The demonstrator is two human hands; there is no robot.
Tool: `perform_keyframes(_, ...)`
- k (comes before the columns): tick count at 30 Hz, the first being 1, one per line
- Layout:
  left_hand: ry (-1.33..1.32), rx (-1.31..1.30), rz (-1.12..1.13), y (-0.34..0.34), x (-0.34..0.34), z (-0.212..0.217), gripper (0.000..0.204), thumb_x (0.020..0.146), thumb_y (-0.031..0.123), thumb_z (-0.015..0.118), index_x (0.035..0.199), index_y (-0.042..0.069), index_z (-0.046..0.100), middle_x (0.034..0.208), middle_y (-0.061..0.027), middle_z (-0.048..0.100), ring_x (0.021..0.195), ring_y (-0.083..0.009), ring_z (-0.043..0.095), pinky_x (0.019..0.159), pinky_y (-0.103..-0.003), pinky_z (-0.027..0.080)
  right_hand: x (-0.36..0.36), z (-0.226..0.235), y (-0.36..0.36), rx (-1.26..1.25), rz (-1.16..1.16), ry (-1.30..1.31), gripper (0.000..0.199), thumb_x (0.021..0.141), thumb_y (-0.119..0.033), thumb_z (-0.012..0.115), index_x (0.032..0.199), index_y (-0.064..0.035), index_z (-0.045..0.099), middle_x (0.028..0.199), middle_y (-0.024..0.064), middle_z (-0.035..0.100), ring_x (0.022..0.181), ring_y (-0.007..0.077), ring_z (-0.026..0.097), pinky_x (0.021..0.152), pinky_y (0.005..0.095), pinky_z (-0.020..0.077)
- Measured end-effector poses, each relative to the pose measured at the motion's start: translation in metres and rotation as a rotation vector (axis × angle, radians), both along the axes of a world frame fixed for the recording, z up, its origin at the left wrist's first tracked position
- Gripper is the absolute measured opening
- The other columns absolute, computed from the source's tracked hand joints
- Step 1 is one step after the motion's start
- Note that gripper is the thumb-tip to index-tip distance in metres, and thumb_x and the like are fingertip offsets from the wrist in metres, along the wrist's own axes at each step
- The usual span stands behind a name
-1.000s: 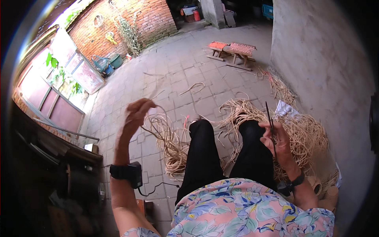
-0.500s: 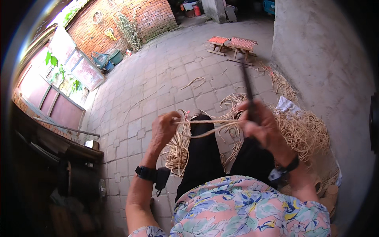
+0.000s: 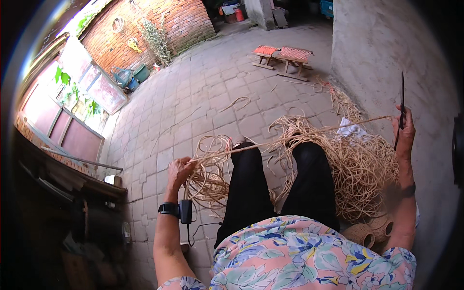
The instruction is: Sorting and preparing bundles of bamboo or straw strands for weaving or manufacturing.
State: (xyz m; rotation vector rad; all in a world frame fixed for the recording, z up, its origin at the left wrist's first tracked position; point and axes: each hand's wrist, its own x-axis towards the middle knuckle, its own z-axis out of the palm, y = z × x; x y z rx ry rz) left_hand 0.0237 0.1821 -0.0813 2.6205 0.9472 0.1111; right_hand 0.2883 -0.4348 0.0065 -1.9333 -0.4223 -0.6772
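From my distant place, I see one cord (image 3: 263, 144) stretched nearly straight between the two hands, crossing above both knees. The left hand (image 3: 181, 169) has its fingers pinched on one end of this stretch. The right hand (image 3: 406, 130), far out near the wall (image 3: 386, 53), has its fingers closed around one dark tool (image 3: 402, 89), long and slender, which stands almost upright. The cord reaches to just beside these right fingers; I cannot tell exactly how they grip it.

I judge that the step in hand is drawing out a length of cord. The next move, in my opinion, calls for an even pull and for the tool's point to stay away from the left hand, so that the strand does not catch in the loops below.

Now I count. There are three gatherings of cord: one loose coil (image 3: 208, 186) beside the left leg, one large heap (image 3: 362, 179) beside the right leg, and one small bundle (image 3: 343, 100) near the wall. I see two low stools (image 3: 296, 54), one white cloth-like thing (image 3: 354, 130), and at least two woven cylinders (image 3: 361, 235) near the right elbow.
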Motion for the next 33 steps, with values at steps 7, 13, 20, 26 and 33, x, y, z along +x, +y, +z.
perform_keyframes(7,-0.329,-0.823,-0.115,-0.035,0.012,0.025,0.052,0.093,0.049,0.046,0.089,0.000,0.064,0.079,-0.0045,0.066,0.073,-0.0139,0.062,0.069,-0.028,0.049,0.026,-0.078,-0.013,-0.490,-0.326,0.128,0.040,0.085,-0.009,0.062,0.122,-0.0187,0.052,0.075,0.0086,0.062,0.069,0.0208,0.063,0.061,0.0334,0.0493)
perform_keyframes(13,-0.420,-0.925,-0.054,-0.024,0.001,0.049,0.052,0.095,0.048,0.042,0.106,0.000,0.061,0.087,-0.0084,0.066,0.078,-0.0154,0.063,0.073,-0.029,0.050,-0.012,-0.114,0.068,-0.100,0.209,0.482,0.030,0.085,-0.005,0.061,0.114,-0.0103,0.056,0.066,-0.0007,0.054,0.060,0.0069,0.051,0.050,0.0253,0.0403)
perform_keyframes(20,-0.470,-0.815,-0.046,-0.008,-0.024,0.091,0.056,0.095,0.050,0.040,0.111,0.001,0.062,0.091,-0.0066,0.065,0.077,-0.0142,0.061,0.070,-0.027,0.049,-0.061,-0.092,0.139,0.054,0.531,0.627,0.029,0.082,-0.005,0.064,0.111,-0.0048,0.057,0.064,-0.0075,0.046,0.051,0.0006,0.040,0.045,0.0191,0.0318)
perform_keyframes(26,-0.674,-0.837,0.059,-0.024,-0.040,0.123,0.050,0.098,0.044,0.039,0.112,0.001,0.061,0.097,-0.0051,0.064,0.090,-0.0124,0.059,0.079,-0.025,0.047,-0.079,-0.069,0.168,0.050,0.615,0.473,0.029,0.083,-0.007,0.064,0.111,-0.0056,0.057,0.067,-0.0084,0.044,0.058,0.0010,0.038,0.049,0.0194,0.0312)
perform_keyframes(33,-0.868,-1.085,-0.099,-0.051,-0.052,0.135,0.049,0.099,0.045,0.030,0.108,0.005,0.056,0.094,-0.0111,0.064,0.080,-0.0198,0.065,0.066,-0.031,0.054,-0.086,-0.063,0.168,0.135,0.661,0.577,0.028,0.083,-0.007,0.063,0.111,-0.0071,0.058,0.067,-0.0090,0.043,0.060,0.0008,0.038,0.052,0.0184,0.0315)
